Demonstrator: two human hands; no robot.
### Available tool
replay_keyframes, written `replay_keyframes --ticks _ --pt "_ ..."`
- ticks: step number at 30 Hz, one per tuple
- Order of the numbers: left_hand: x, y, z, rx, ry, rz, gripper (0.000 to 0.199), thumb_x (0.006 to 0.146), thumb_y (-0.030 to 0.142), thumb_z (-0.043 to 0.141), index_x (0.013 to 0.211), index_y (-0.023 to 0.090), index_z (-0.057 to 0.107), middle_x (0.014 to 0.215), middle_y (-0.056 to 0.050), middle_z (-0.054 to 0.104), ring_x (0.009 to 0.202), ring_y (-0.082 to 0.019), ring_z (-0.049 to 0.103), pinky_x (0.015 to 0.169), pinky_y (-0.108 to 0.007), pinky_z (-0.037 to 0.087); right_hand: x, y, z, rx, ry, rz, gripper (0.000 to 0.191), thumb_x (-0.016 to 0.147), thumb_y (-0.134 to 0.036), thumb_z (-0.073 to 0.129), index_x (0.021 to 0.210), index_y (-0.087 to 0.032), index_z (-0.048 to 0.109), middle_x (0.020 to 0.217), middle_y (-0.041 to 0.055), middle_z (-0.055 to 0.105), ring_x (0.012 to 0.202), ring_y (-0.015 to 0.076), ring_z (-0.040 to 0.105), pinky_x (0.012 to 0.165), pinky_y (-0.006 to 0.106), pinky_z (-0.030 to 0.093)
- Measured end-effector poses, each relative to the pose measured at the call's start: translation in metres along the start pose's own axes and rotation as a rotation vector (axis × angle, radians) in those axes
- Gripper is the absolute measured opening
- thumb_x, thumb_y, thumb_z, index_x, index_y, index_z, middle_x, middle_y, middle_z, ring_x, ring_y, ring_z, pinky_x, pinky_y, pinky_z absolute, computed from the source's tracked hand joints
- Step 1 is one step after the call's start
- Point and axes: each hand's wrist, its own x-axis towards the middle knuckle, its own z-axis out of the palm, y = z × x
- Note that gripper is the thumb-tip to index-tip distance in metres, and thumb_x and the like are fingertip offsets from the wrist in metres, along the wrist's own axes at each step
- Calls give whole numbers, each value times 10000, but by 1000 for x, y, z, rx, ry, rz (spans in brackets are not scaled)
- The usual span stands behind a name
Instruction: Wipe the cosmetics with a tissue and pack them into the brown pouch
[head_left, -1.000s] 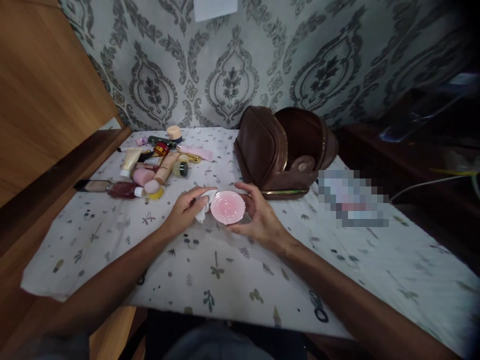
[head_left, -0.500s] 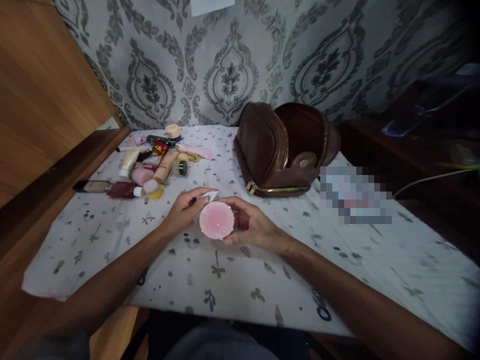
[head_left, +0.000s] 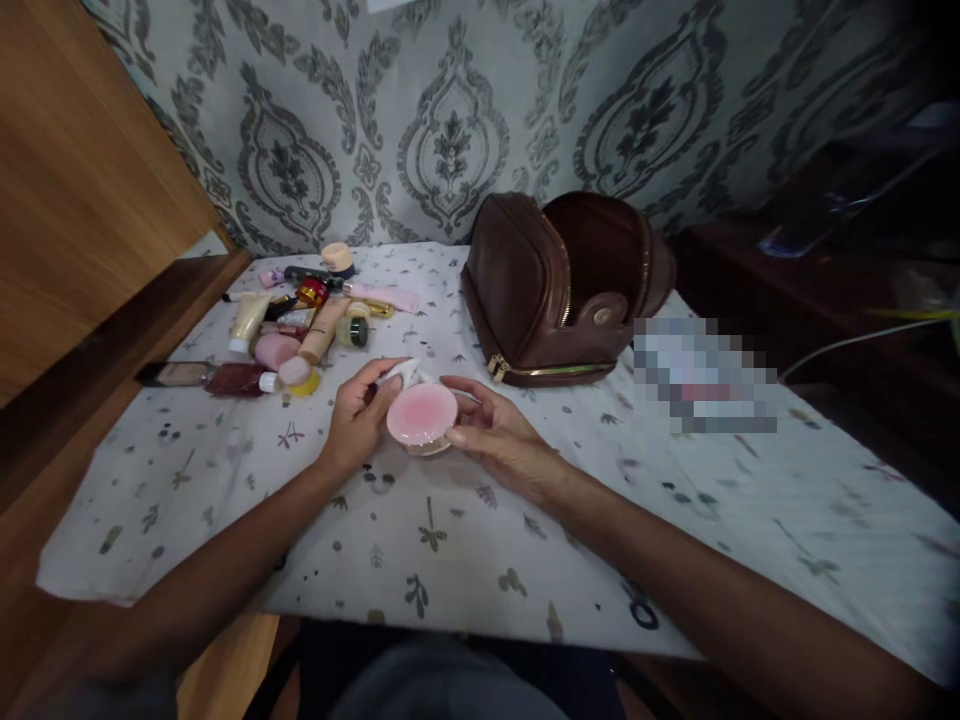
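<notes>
A round pink compact point(head_left: 421, 415) with a glossy top is held over the cloth-covered table point(head_left: 450, 560). My right hand point(head_left: 506, 440) grips its right side, thumb at the near rim and fingers at the far side. My left hand point(head_left: 360, 410) pinches a crumpled white wipe point(head_left: 409, 374) against the compact's far left edge. The compact's underside and some of my left fingers are hidden.
Several cosmetics lie at the back left, among them a pink tube point(head_left: 390, 297), a red-lidded jar point(head_left: 312, 291) and a dark red bottle point(head_left: 238, 379). An unzipped brown bag point(head_left: 517, 290) stands at the back right, beside a blurred-out item point(head_left: 701, 380).
The compact has tilted, so its side wall now shows below the top. Both hands have shifted slightly with it, and the view has moved a little.
</notes>
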Motion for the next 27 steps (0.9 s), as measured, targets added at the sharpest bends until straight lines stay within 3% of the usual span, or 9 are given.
replay_keyframes --ticks 3,6,10,12,14,17,19,22,27 --pt "-4 5 2 64 61 43 352 907 438 605 1107 164 700 1035 -57 743 920 -194 662 816 -281 513 -3 -2 4 83 -100 73 627 609 -385 898 1132 -190 612 1071 75 697 948 191 680 844 348 571" --pt "-8 8 5 94 29 61 328 916 414 595 1118 176 695 1062 -53 742 966 -198 668 866 -293 510 -8 -7 8 165 -221 151 518 698 -473 835 1069 -160 656 1034 92 713 958 216 692 840 387 588" --pt "-9 10 7 124 -41 73 314 923 404 582 1109 176 691 1045 -46 741 965 -196 667 879 -295 505 -11 -10 9 212 -203 156 464 707 -481 827 997 -152 676 1006 80 713 945 191 688 829 323 584" --pt "-8 12 6 125 -99 63 310 934 395 567 1119 173 682 1039 -48 738 960 -195 665 874 -293 505 -10 -8 8 202 -151 138 540 645 -424 880 1065 -174 652 1020 55 703 929 168 681 846 297 569" --pt "-6 13 4 120 -180 50 304 946 382 553 1128 172 676 1029 -49 734 953 -194 665 865 -292 505 -9 -6 8 150 -95 118 735 573 -342 926 1208 -211 580 1014 26 692 910 154 676 860 296 556" --pt "-3 14 -1 111 -270 53 288 949 370 556 1116 175 685 1017 -47 730 946 -194 664 858 -290 504 -10 -5 8 -12 -90 119 1107 529 -283 941 1451 -257 328 939 0 683 824 167 675 797 343 565" --pt "-2 16 -4 105 -304 65 274 951 357 559 1112 181 694 1008 -43 726 925 -188 661 844 -285 501 -12 -7 9 -134 -108 114 1221 537 -284 934 1511 -264 198 902 -8 668 781 178 667 747 366 567" --pt "-3 20 -6 97 -349 118 262 965 332 544 1129 194 694 1034 -49 707 942 -184 649 862 -294 493 -15 -8 10 -291 -100 68 1212 558 -313 922 1522 -256 190 901 -2 644 808 185 654 755 376 557" --pt "-6 32 -7 123 -439 337 253 989 266 503 1158 217 684 1105 -79 662 1068 -197 605 955 -337 471 -14 -4 9 -385 -115 9 1129 565 -373 911 1488 -243 274 913 5 627 822 184 631 756 366 543"
